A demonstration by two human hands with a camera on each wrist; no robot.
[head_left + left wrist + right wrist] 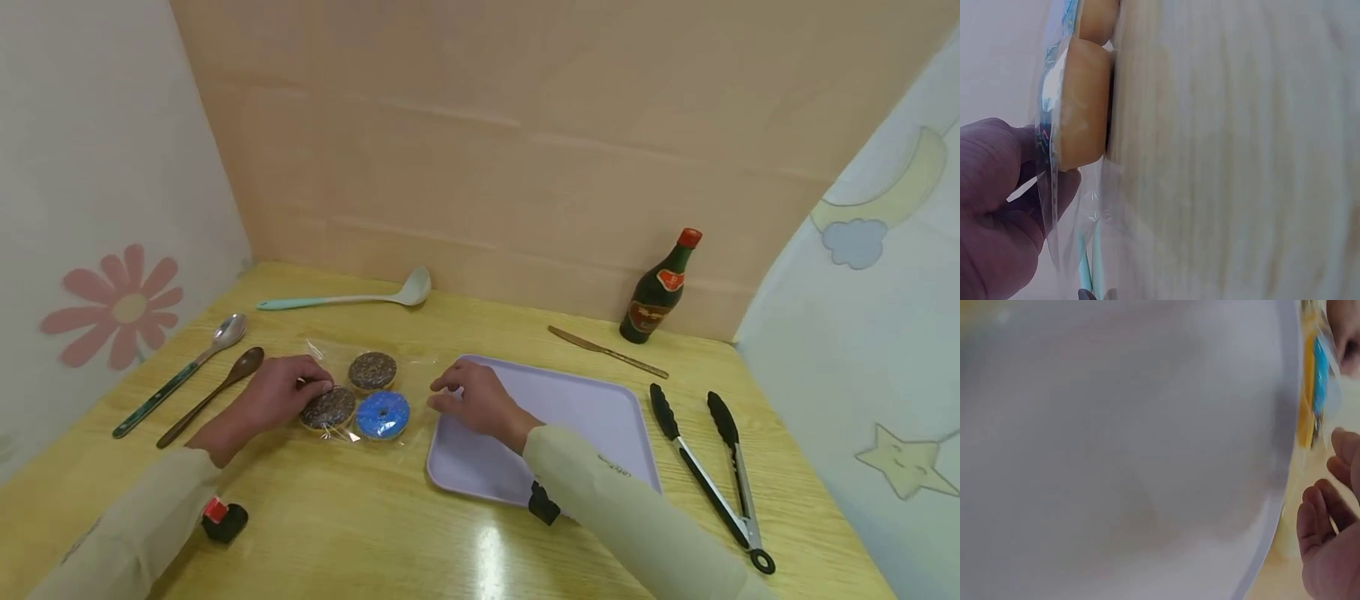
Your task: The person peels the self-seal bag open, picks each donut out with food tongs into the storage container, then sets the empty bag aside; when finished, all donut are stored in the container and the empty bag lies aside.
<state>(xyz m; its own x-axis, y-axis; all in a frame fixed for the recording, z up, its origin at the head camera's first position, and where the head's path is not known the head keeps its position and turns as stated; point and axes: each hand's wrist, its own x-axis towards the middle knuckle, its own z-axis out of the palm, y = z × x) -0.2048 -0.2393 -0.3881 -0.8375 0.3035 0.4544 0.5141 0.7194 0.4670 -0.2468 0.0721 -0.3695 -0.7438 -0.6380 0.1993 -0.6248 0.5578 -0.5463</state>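
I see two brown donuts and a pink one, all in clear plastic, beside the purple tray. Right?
Not quite: the head view shows a blue donut, not a pink one. The two brown donuts, clear plastic and purple tray are as you said.

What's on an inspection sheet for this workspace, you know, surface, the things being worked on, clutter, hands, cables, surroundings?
Surface: wood-grain table, glare near the front.
Job's things: two brown donuts and a blue donut in a clear bag; lilac tray beside them.
Clutter: ladle, green-handled spoon, brown spoon, knife, bottle, spread tongs.
Hands: left hand pinches the bag at one brown donut; right hand, fingers loosely bent, holds nothing by the tray's left edge.
Cables: nothing seen.
Surroundings: tan backdrop; pale side walls showing a flower, moon, cloud and star.
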